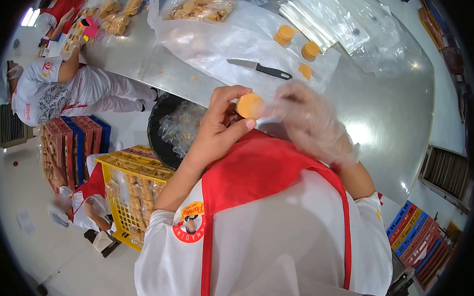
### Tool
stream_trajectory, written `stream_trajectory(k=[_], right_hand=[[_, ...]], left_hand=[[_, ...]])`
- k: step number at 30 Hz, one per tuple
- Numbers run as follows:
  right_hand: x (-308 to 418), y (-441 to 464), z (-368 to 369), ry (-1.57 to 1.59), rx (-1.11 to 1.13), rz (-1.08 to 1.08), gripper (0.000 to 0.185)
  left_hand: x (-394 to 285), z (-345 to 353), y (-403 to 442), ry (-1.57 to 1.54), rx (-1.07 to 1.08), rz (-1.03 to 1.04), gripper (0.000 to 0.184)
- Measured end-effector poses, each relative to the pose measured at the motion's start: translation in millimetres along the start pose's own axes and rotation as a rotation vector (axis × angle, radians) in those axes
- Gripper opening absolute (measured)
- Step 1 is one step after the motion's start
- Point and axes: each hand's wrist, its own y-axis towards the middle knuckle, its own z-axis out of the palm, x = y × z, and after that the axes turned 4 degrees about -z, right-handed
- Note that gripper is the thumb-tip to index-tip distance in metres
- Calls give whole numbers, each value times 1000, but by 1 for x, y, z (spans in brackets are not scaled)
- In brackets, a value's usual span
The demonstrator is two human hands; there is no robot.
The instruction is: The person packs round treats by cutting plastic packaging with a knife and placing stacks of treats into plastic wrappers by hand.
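Close to my chest, my left hand (223,122) is bare and holds a small stack of round orange-tan discs (249,106) between thumb and fingers. Beside the stack on the right, my right hand (306,114) wears a clear plastic glove and is smeared by motion; its fingers cannot be made out. Beyond my hands, a knife (260,68) with a black handle lies on white plastic sheeting (212,49). Two more stacks of discs (284,34) and a broken disc piece (305,71) sit to the knife's right.
The metal table (392,111) extends right. Bags of discs (201,7) and clear plastic bags (369,34) lie at its far side. A black bin (166,129) and a yellow crate (136,164) stand left. Co-workers (62,86) are at left, one by the table.
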Motion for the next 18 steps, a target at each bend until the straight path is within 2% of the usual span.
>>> stream_trajectory(k=[1, 2, 4, 6, 8, 11, 12, 15, 16, 18], right_hand=[[11, 0, 1, 59, 82, -1, 39], [16, 0, 6, -1, 54, 11, 41], [10, 3, 7, -111, -45, 172, 44], [5, 4, 9, -147, -16, 201, 49], [5, -2, 13, -99, 142, 114, 56], [2, 8, 5, -320, 90, 135, 58], [0, 5, 5, -239, -26, 304, 59], [5, 5, 9, -278, -30, 13, 63], [6, 2, 13, -210, 24, -3, 65], [2, 9, 7, -251, 7, 252, 66]], left_hand=[[0, 0, 0, -11, -1, 1, 51], [1, 0, 0, -21, 1, 3, 51], [0, 0, 0, -27, 8, -13, 51], [-4, -1, 1, -15, 11, -43, 51], [-4, -1, 3, 9, 23, 9, 51], [1, -1, 6, 0, 27, 0, 52], [3, -1, 7, -10, 21, -16, 52], [3, 1, 7, -70, 40, 12, 52], [3, 1, 7, -88, 32, -30, 52], [2, 1, 6, -129, 19, -109, 52]])
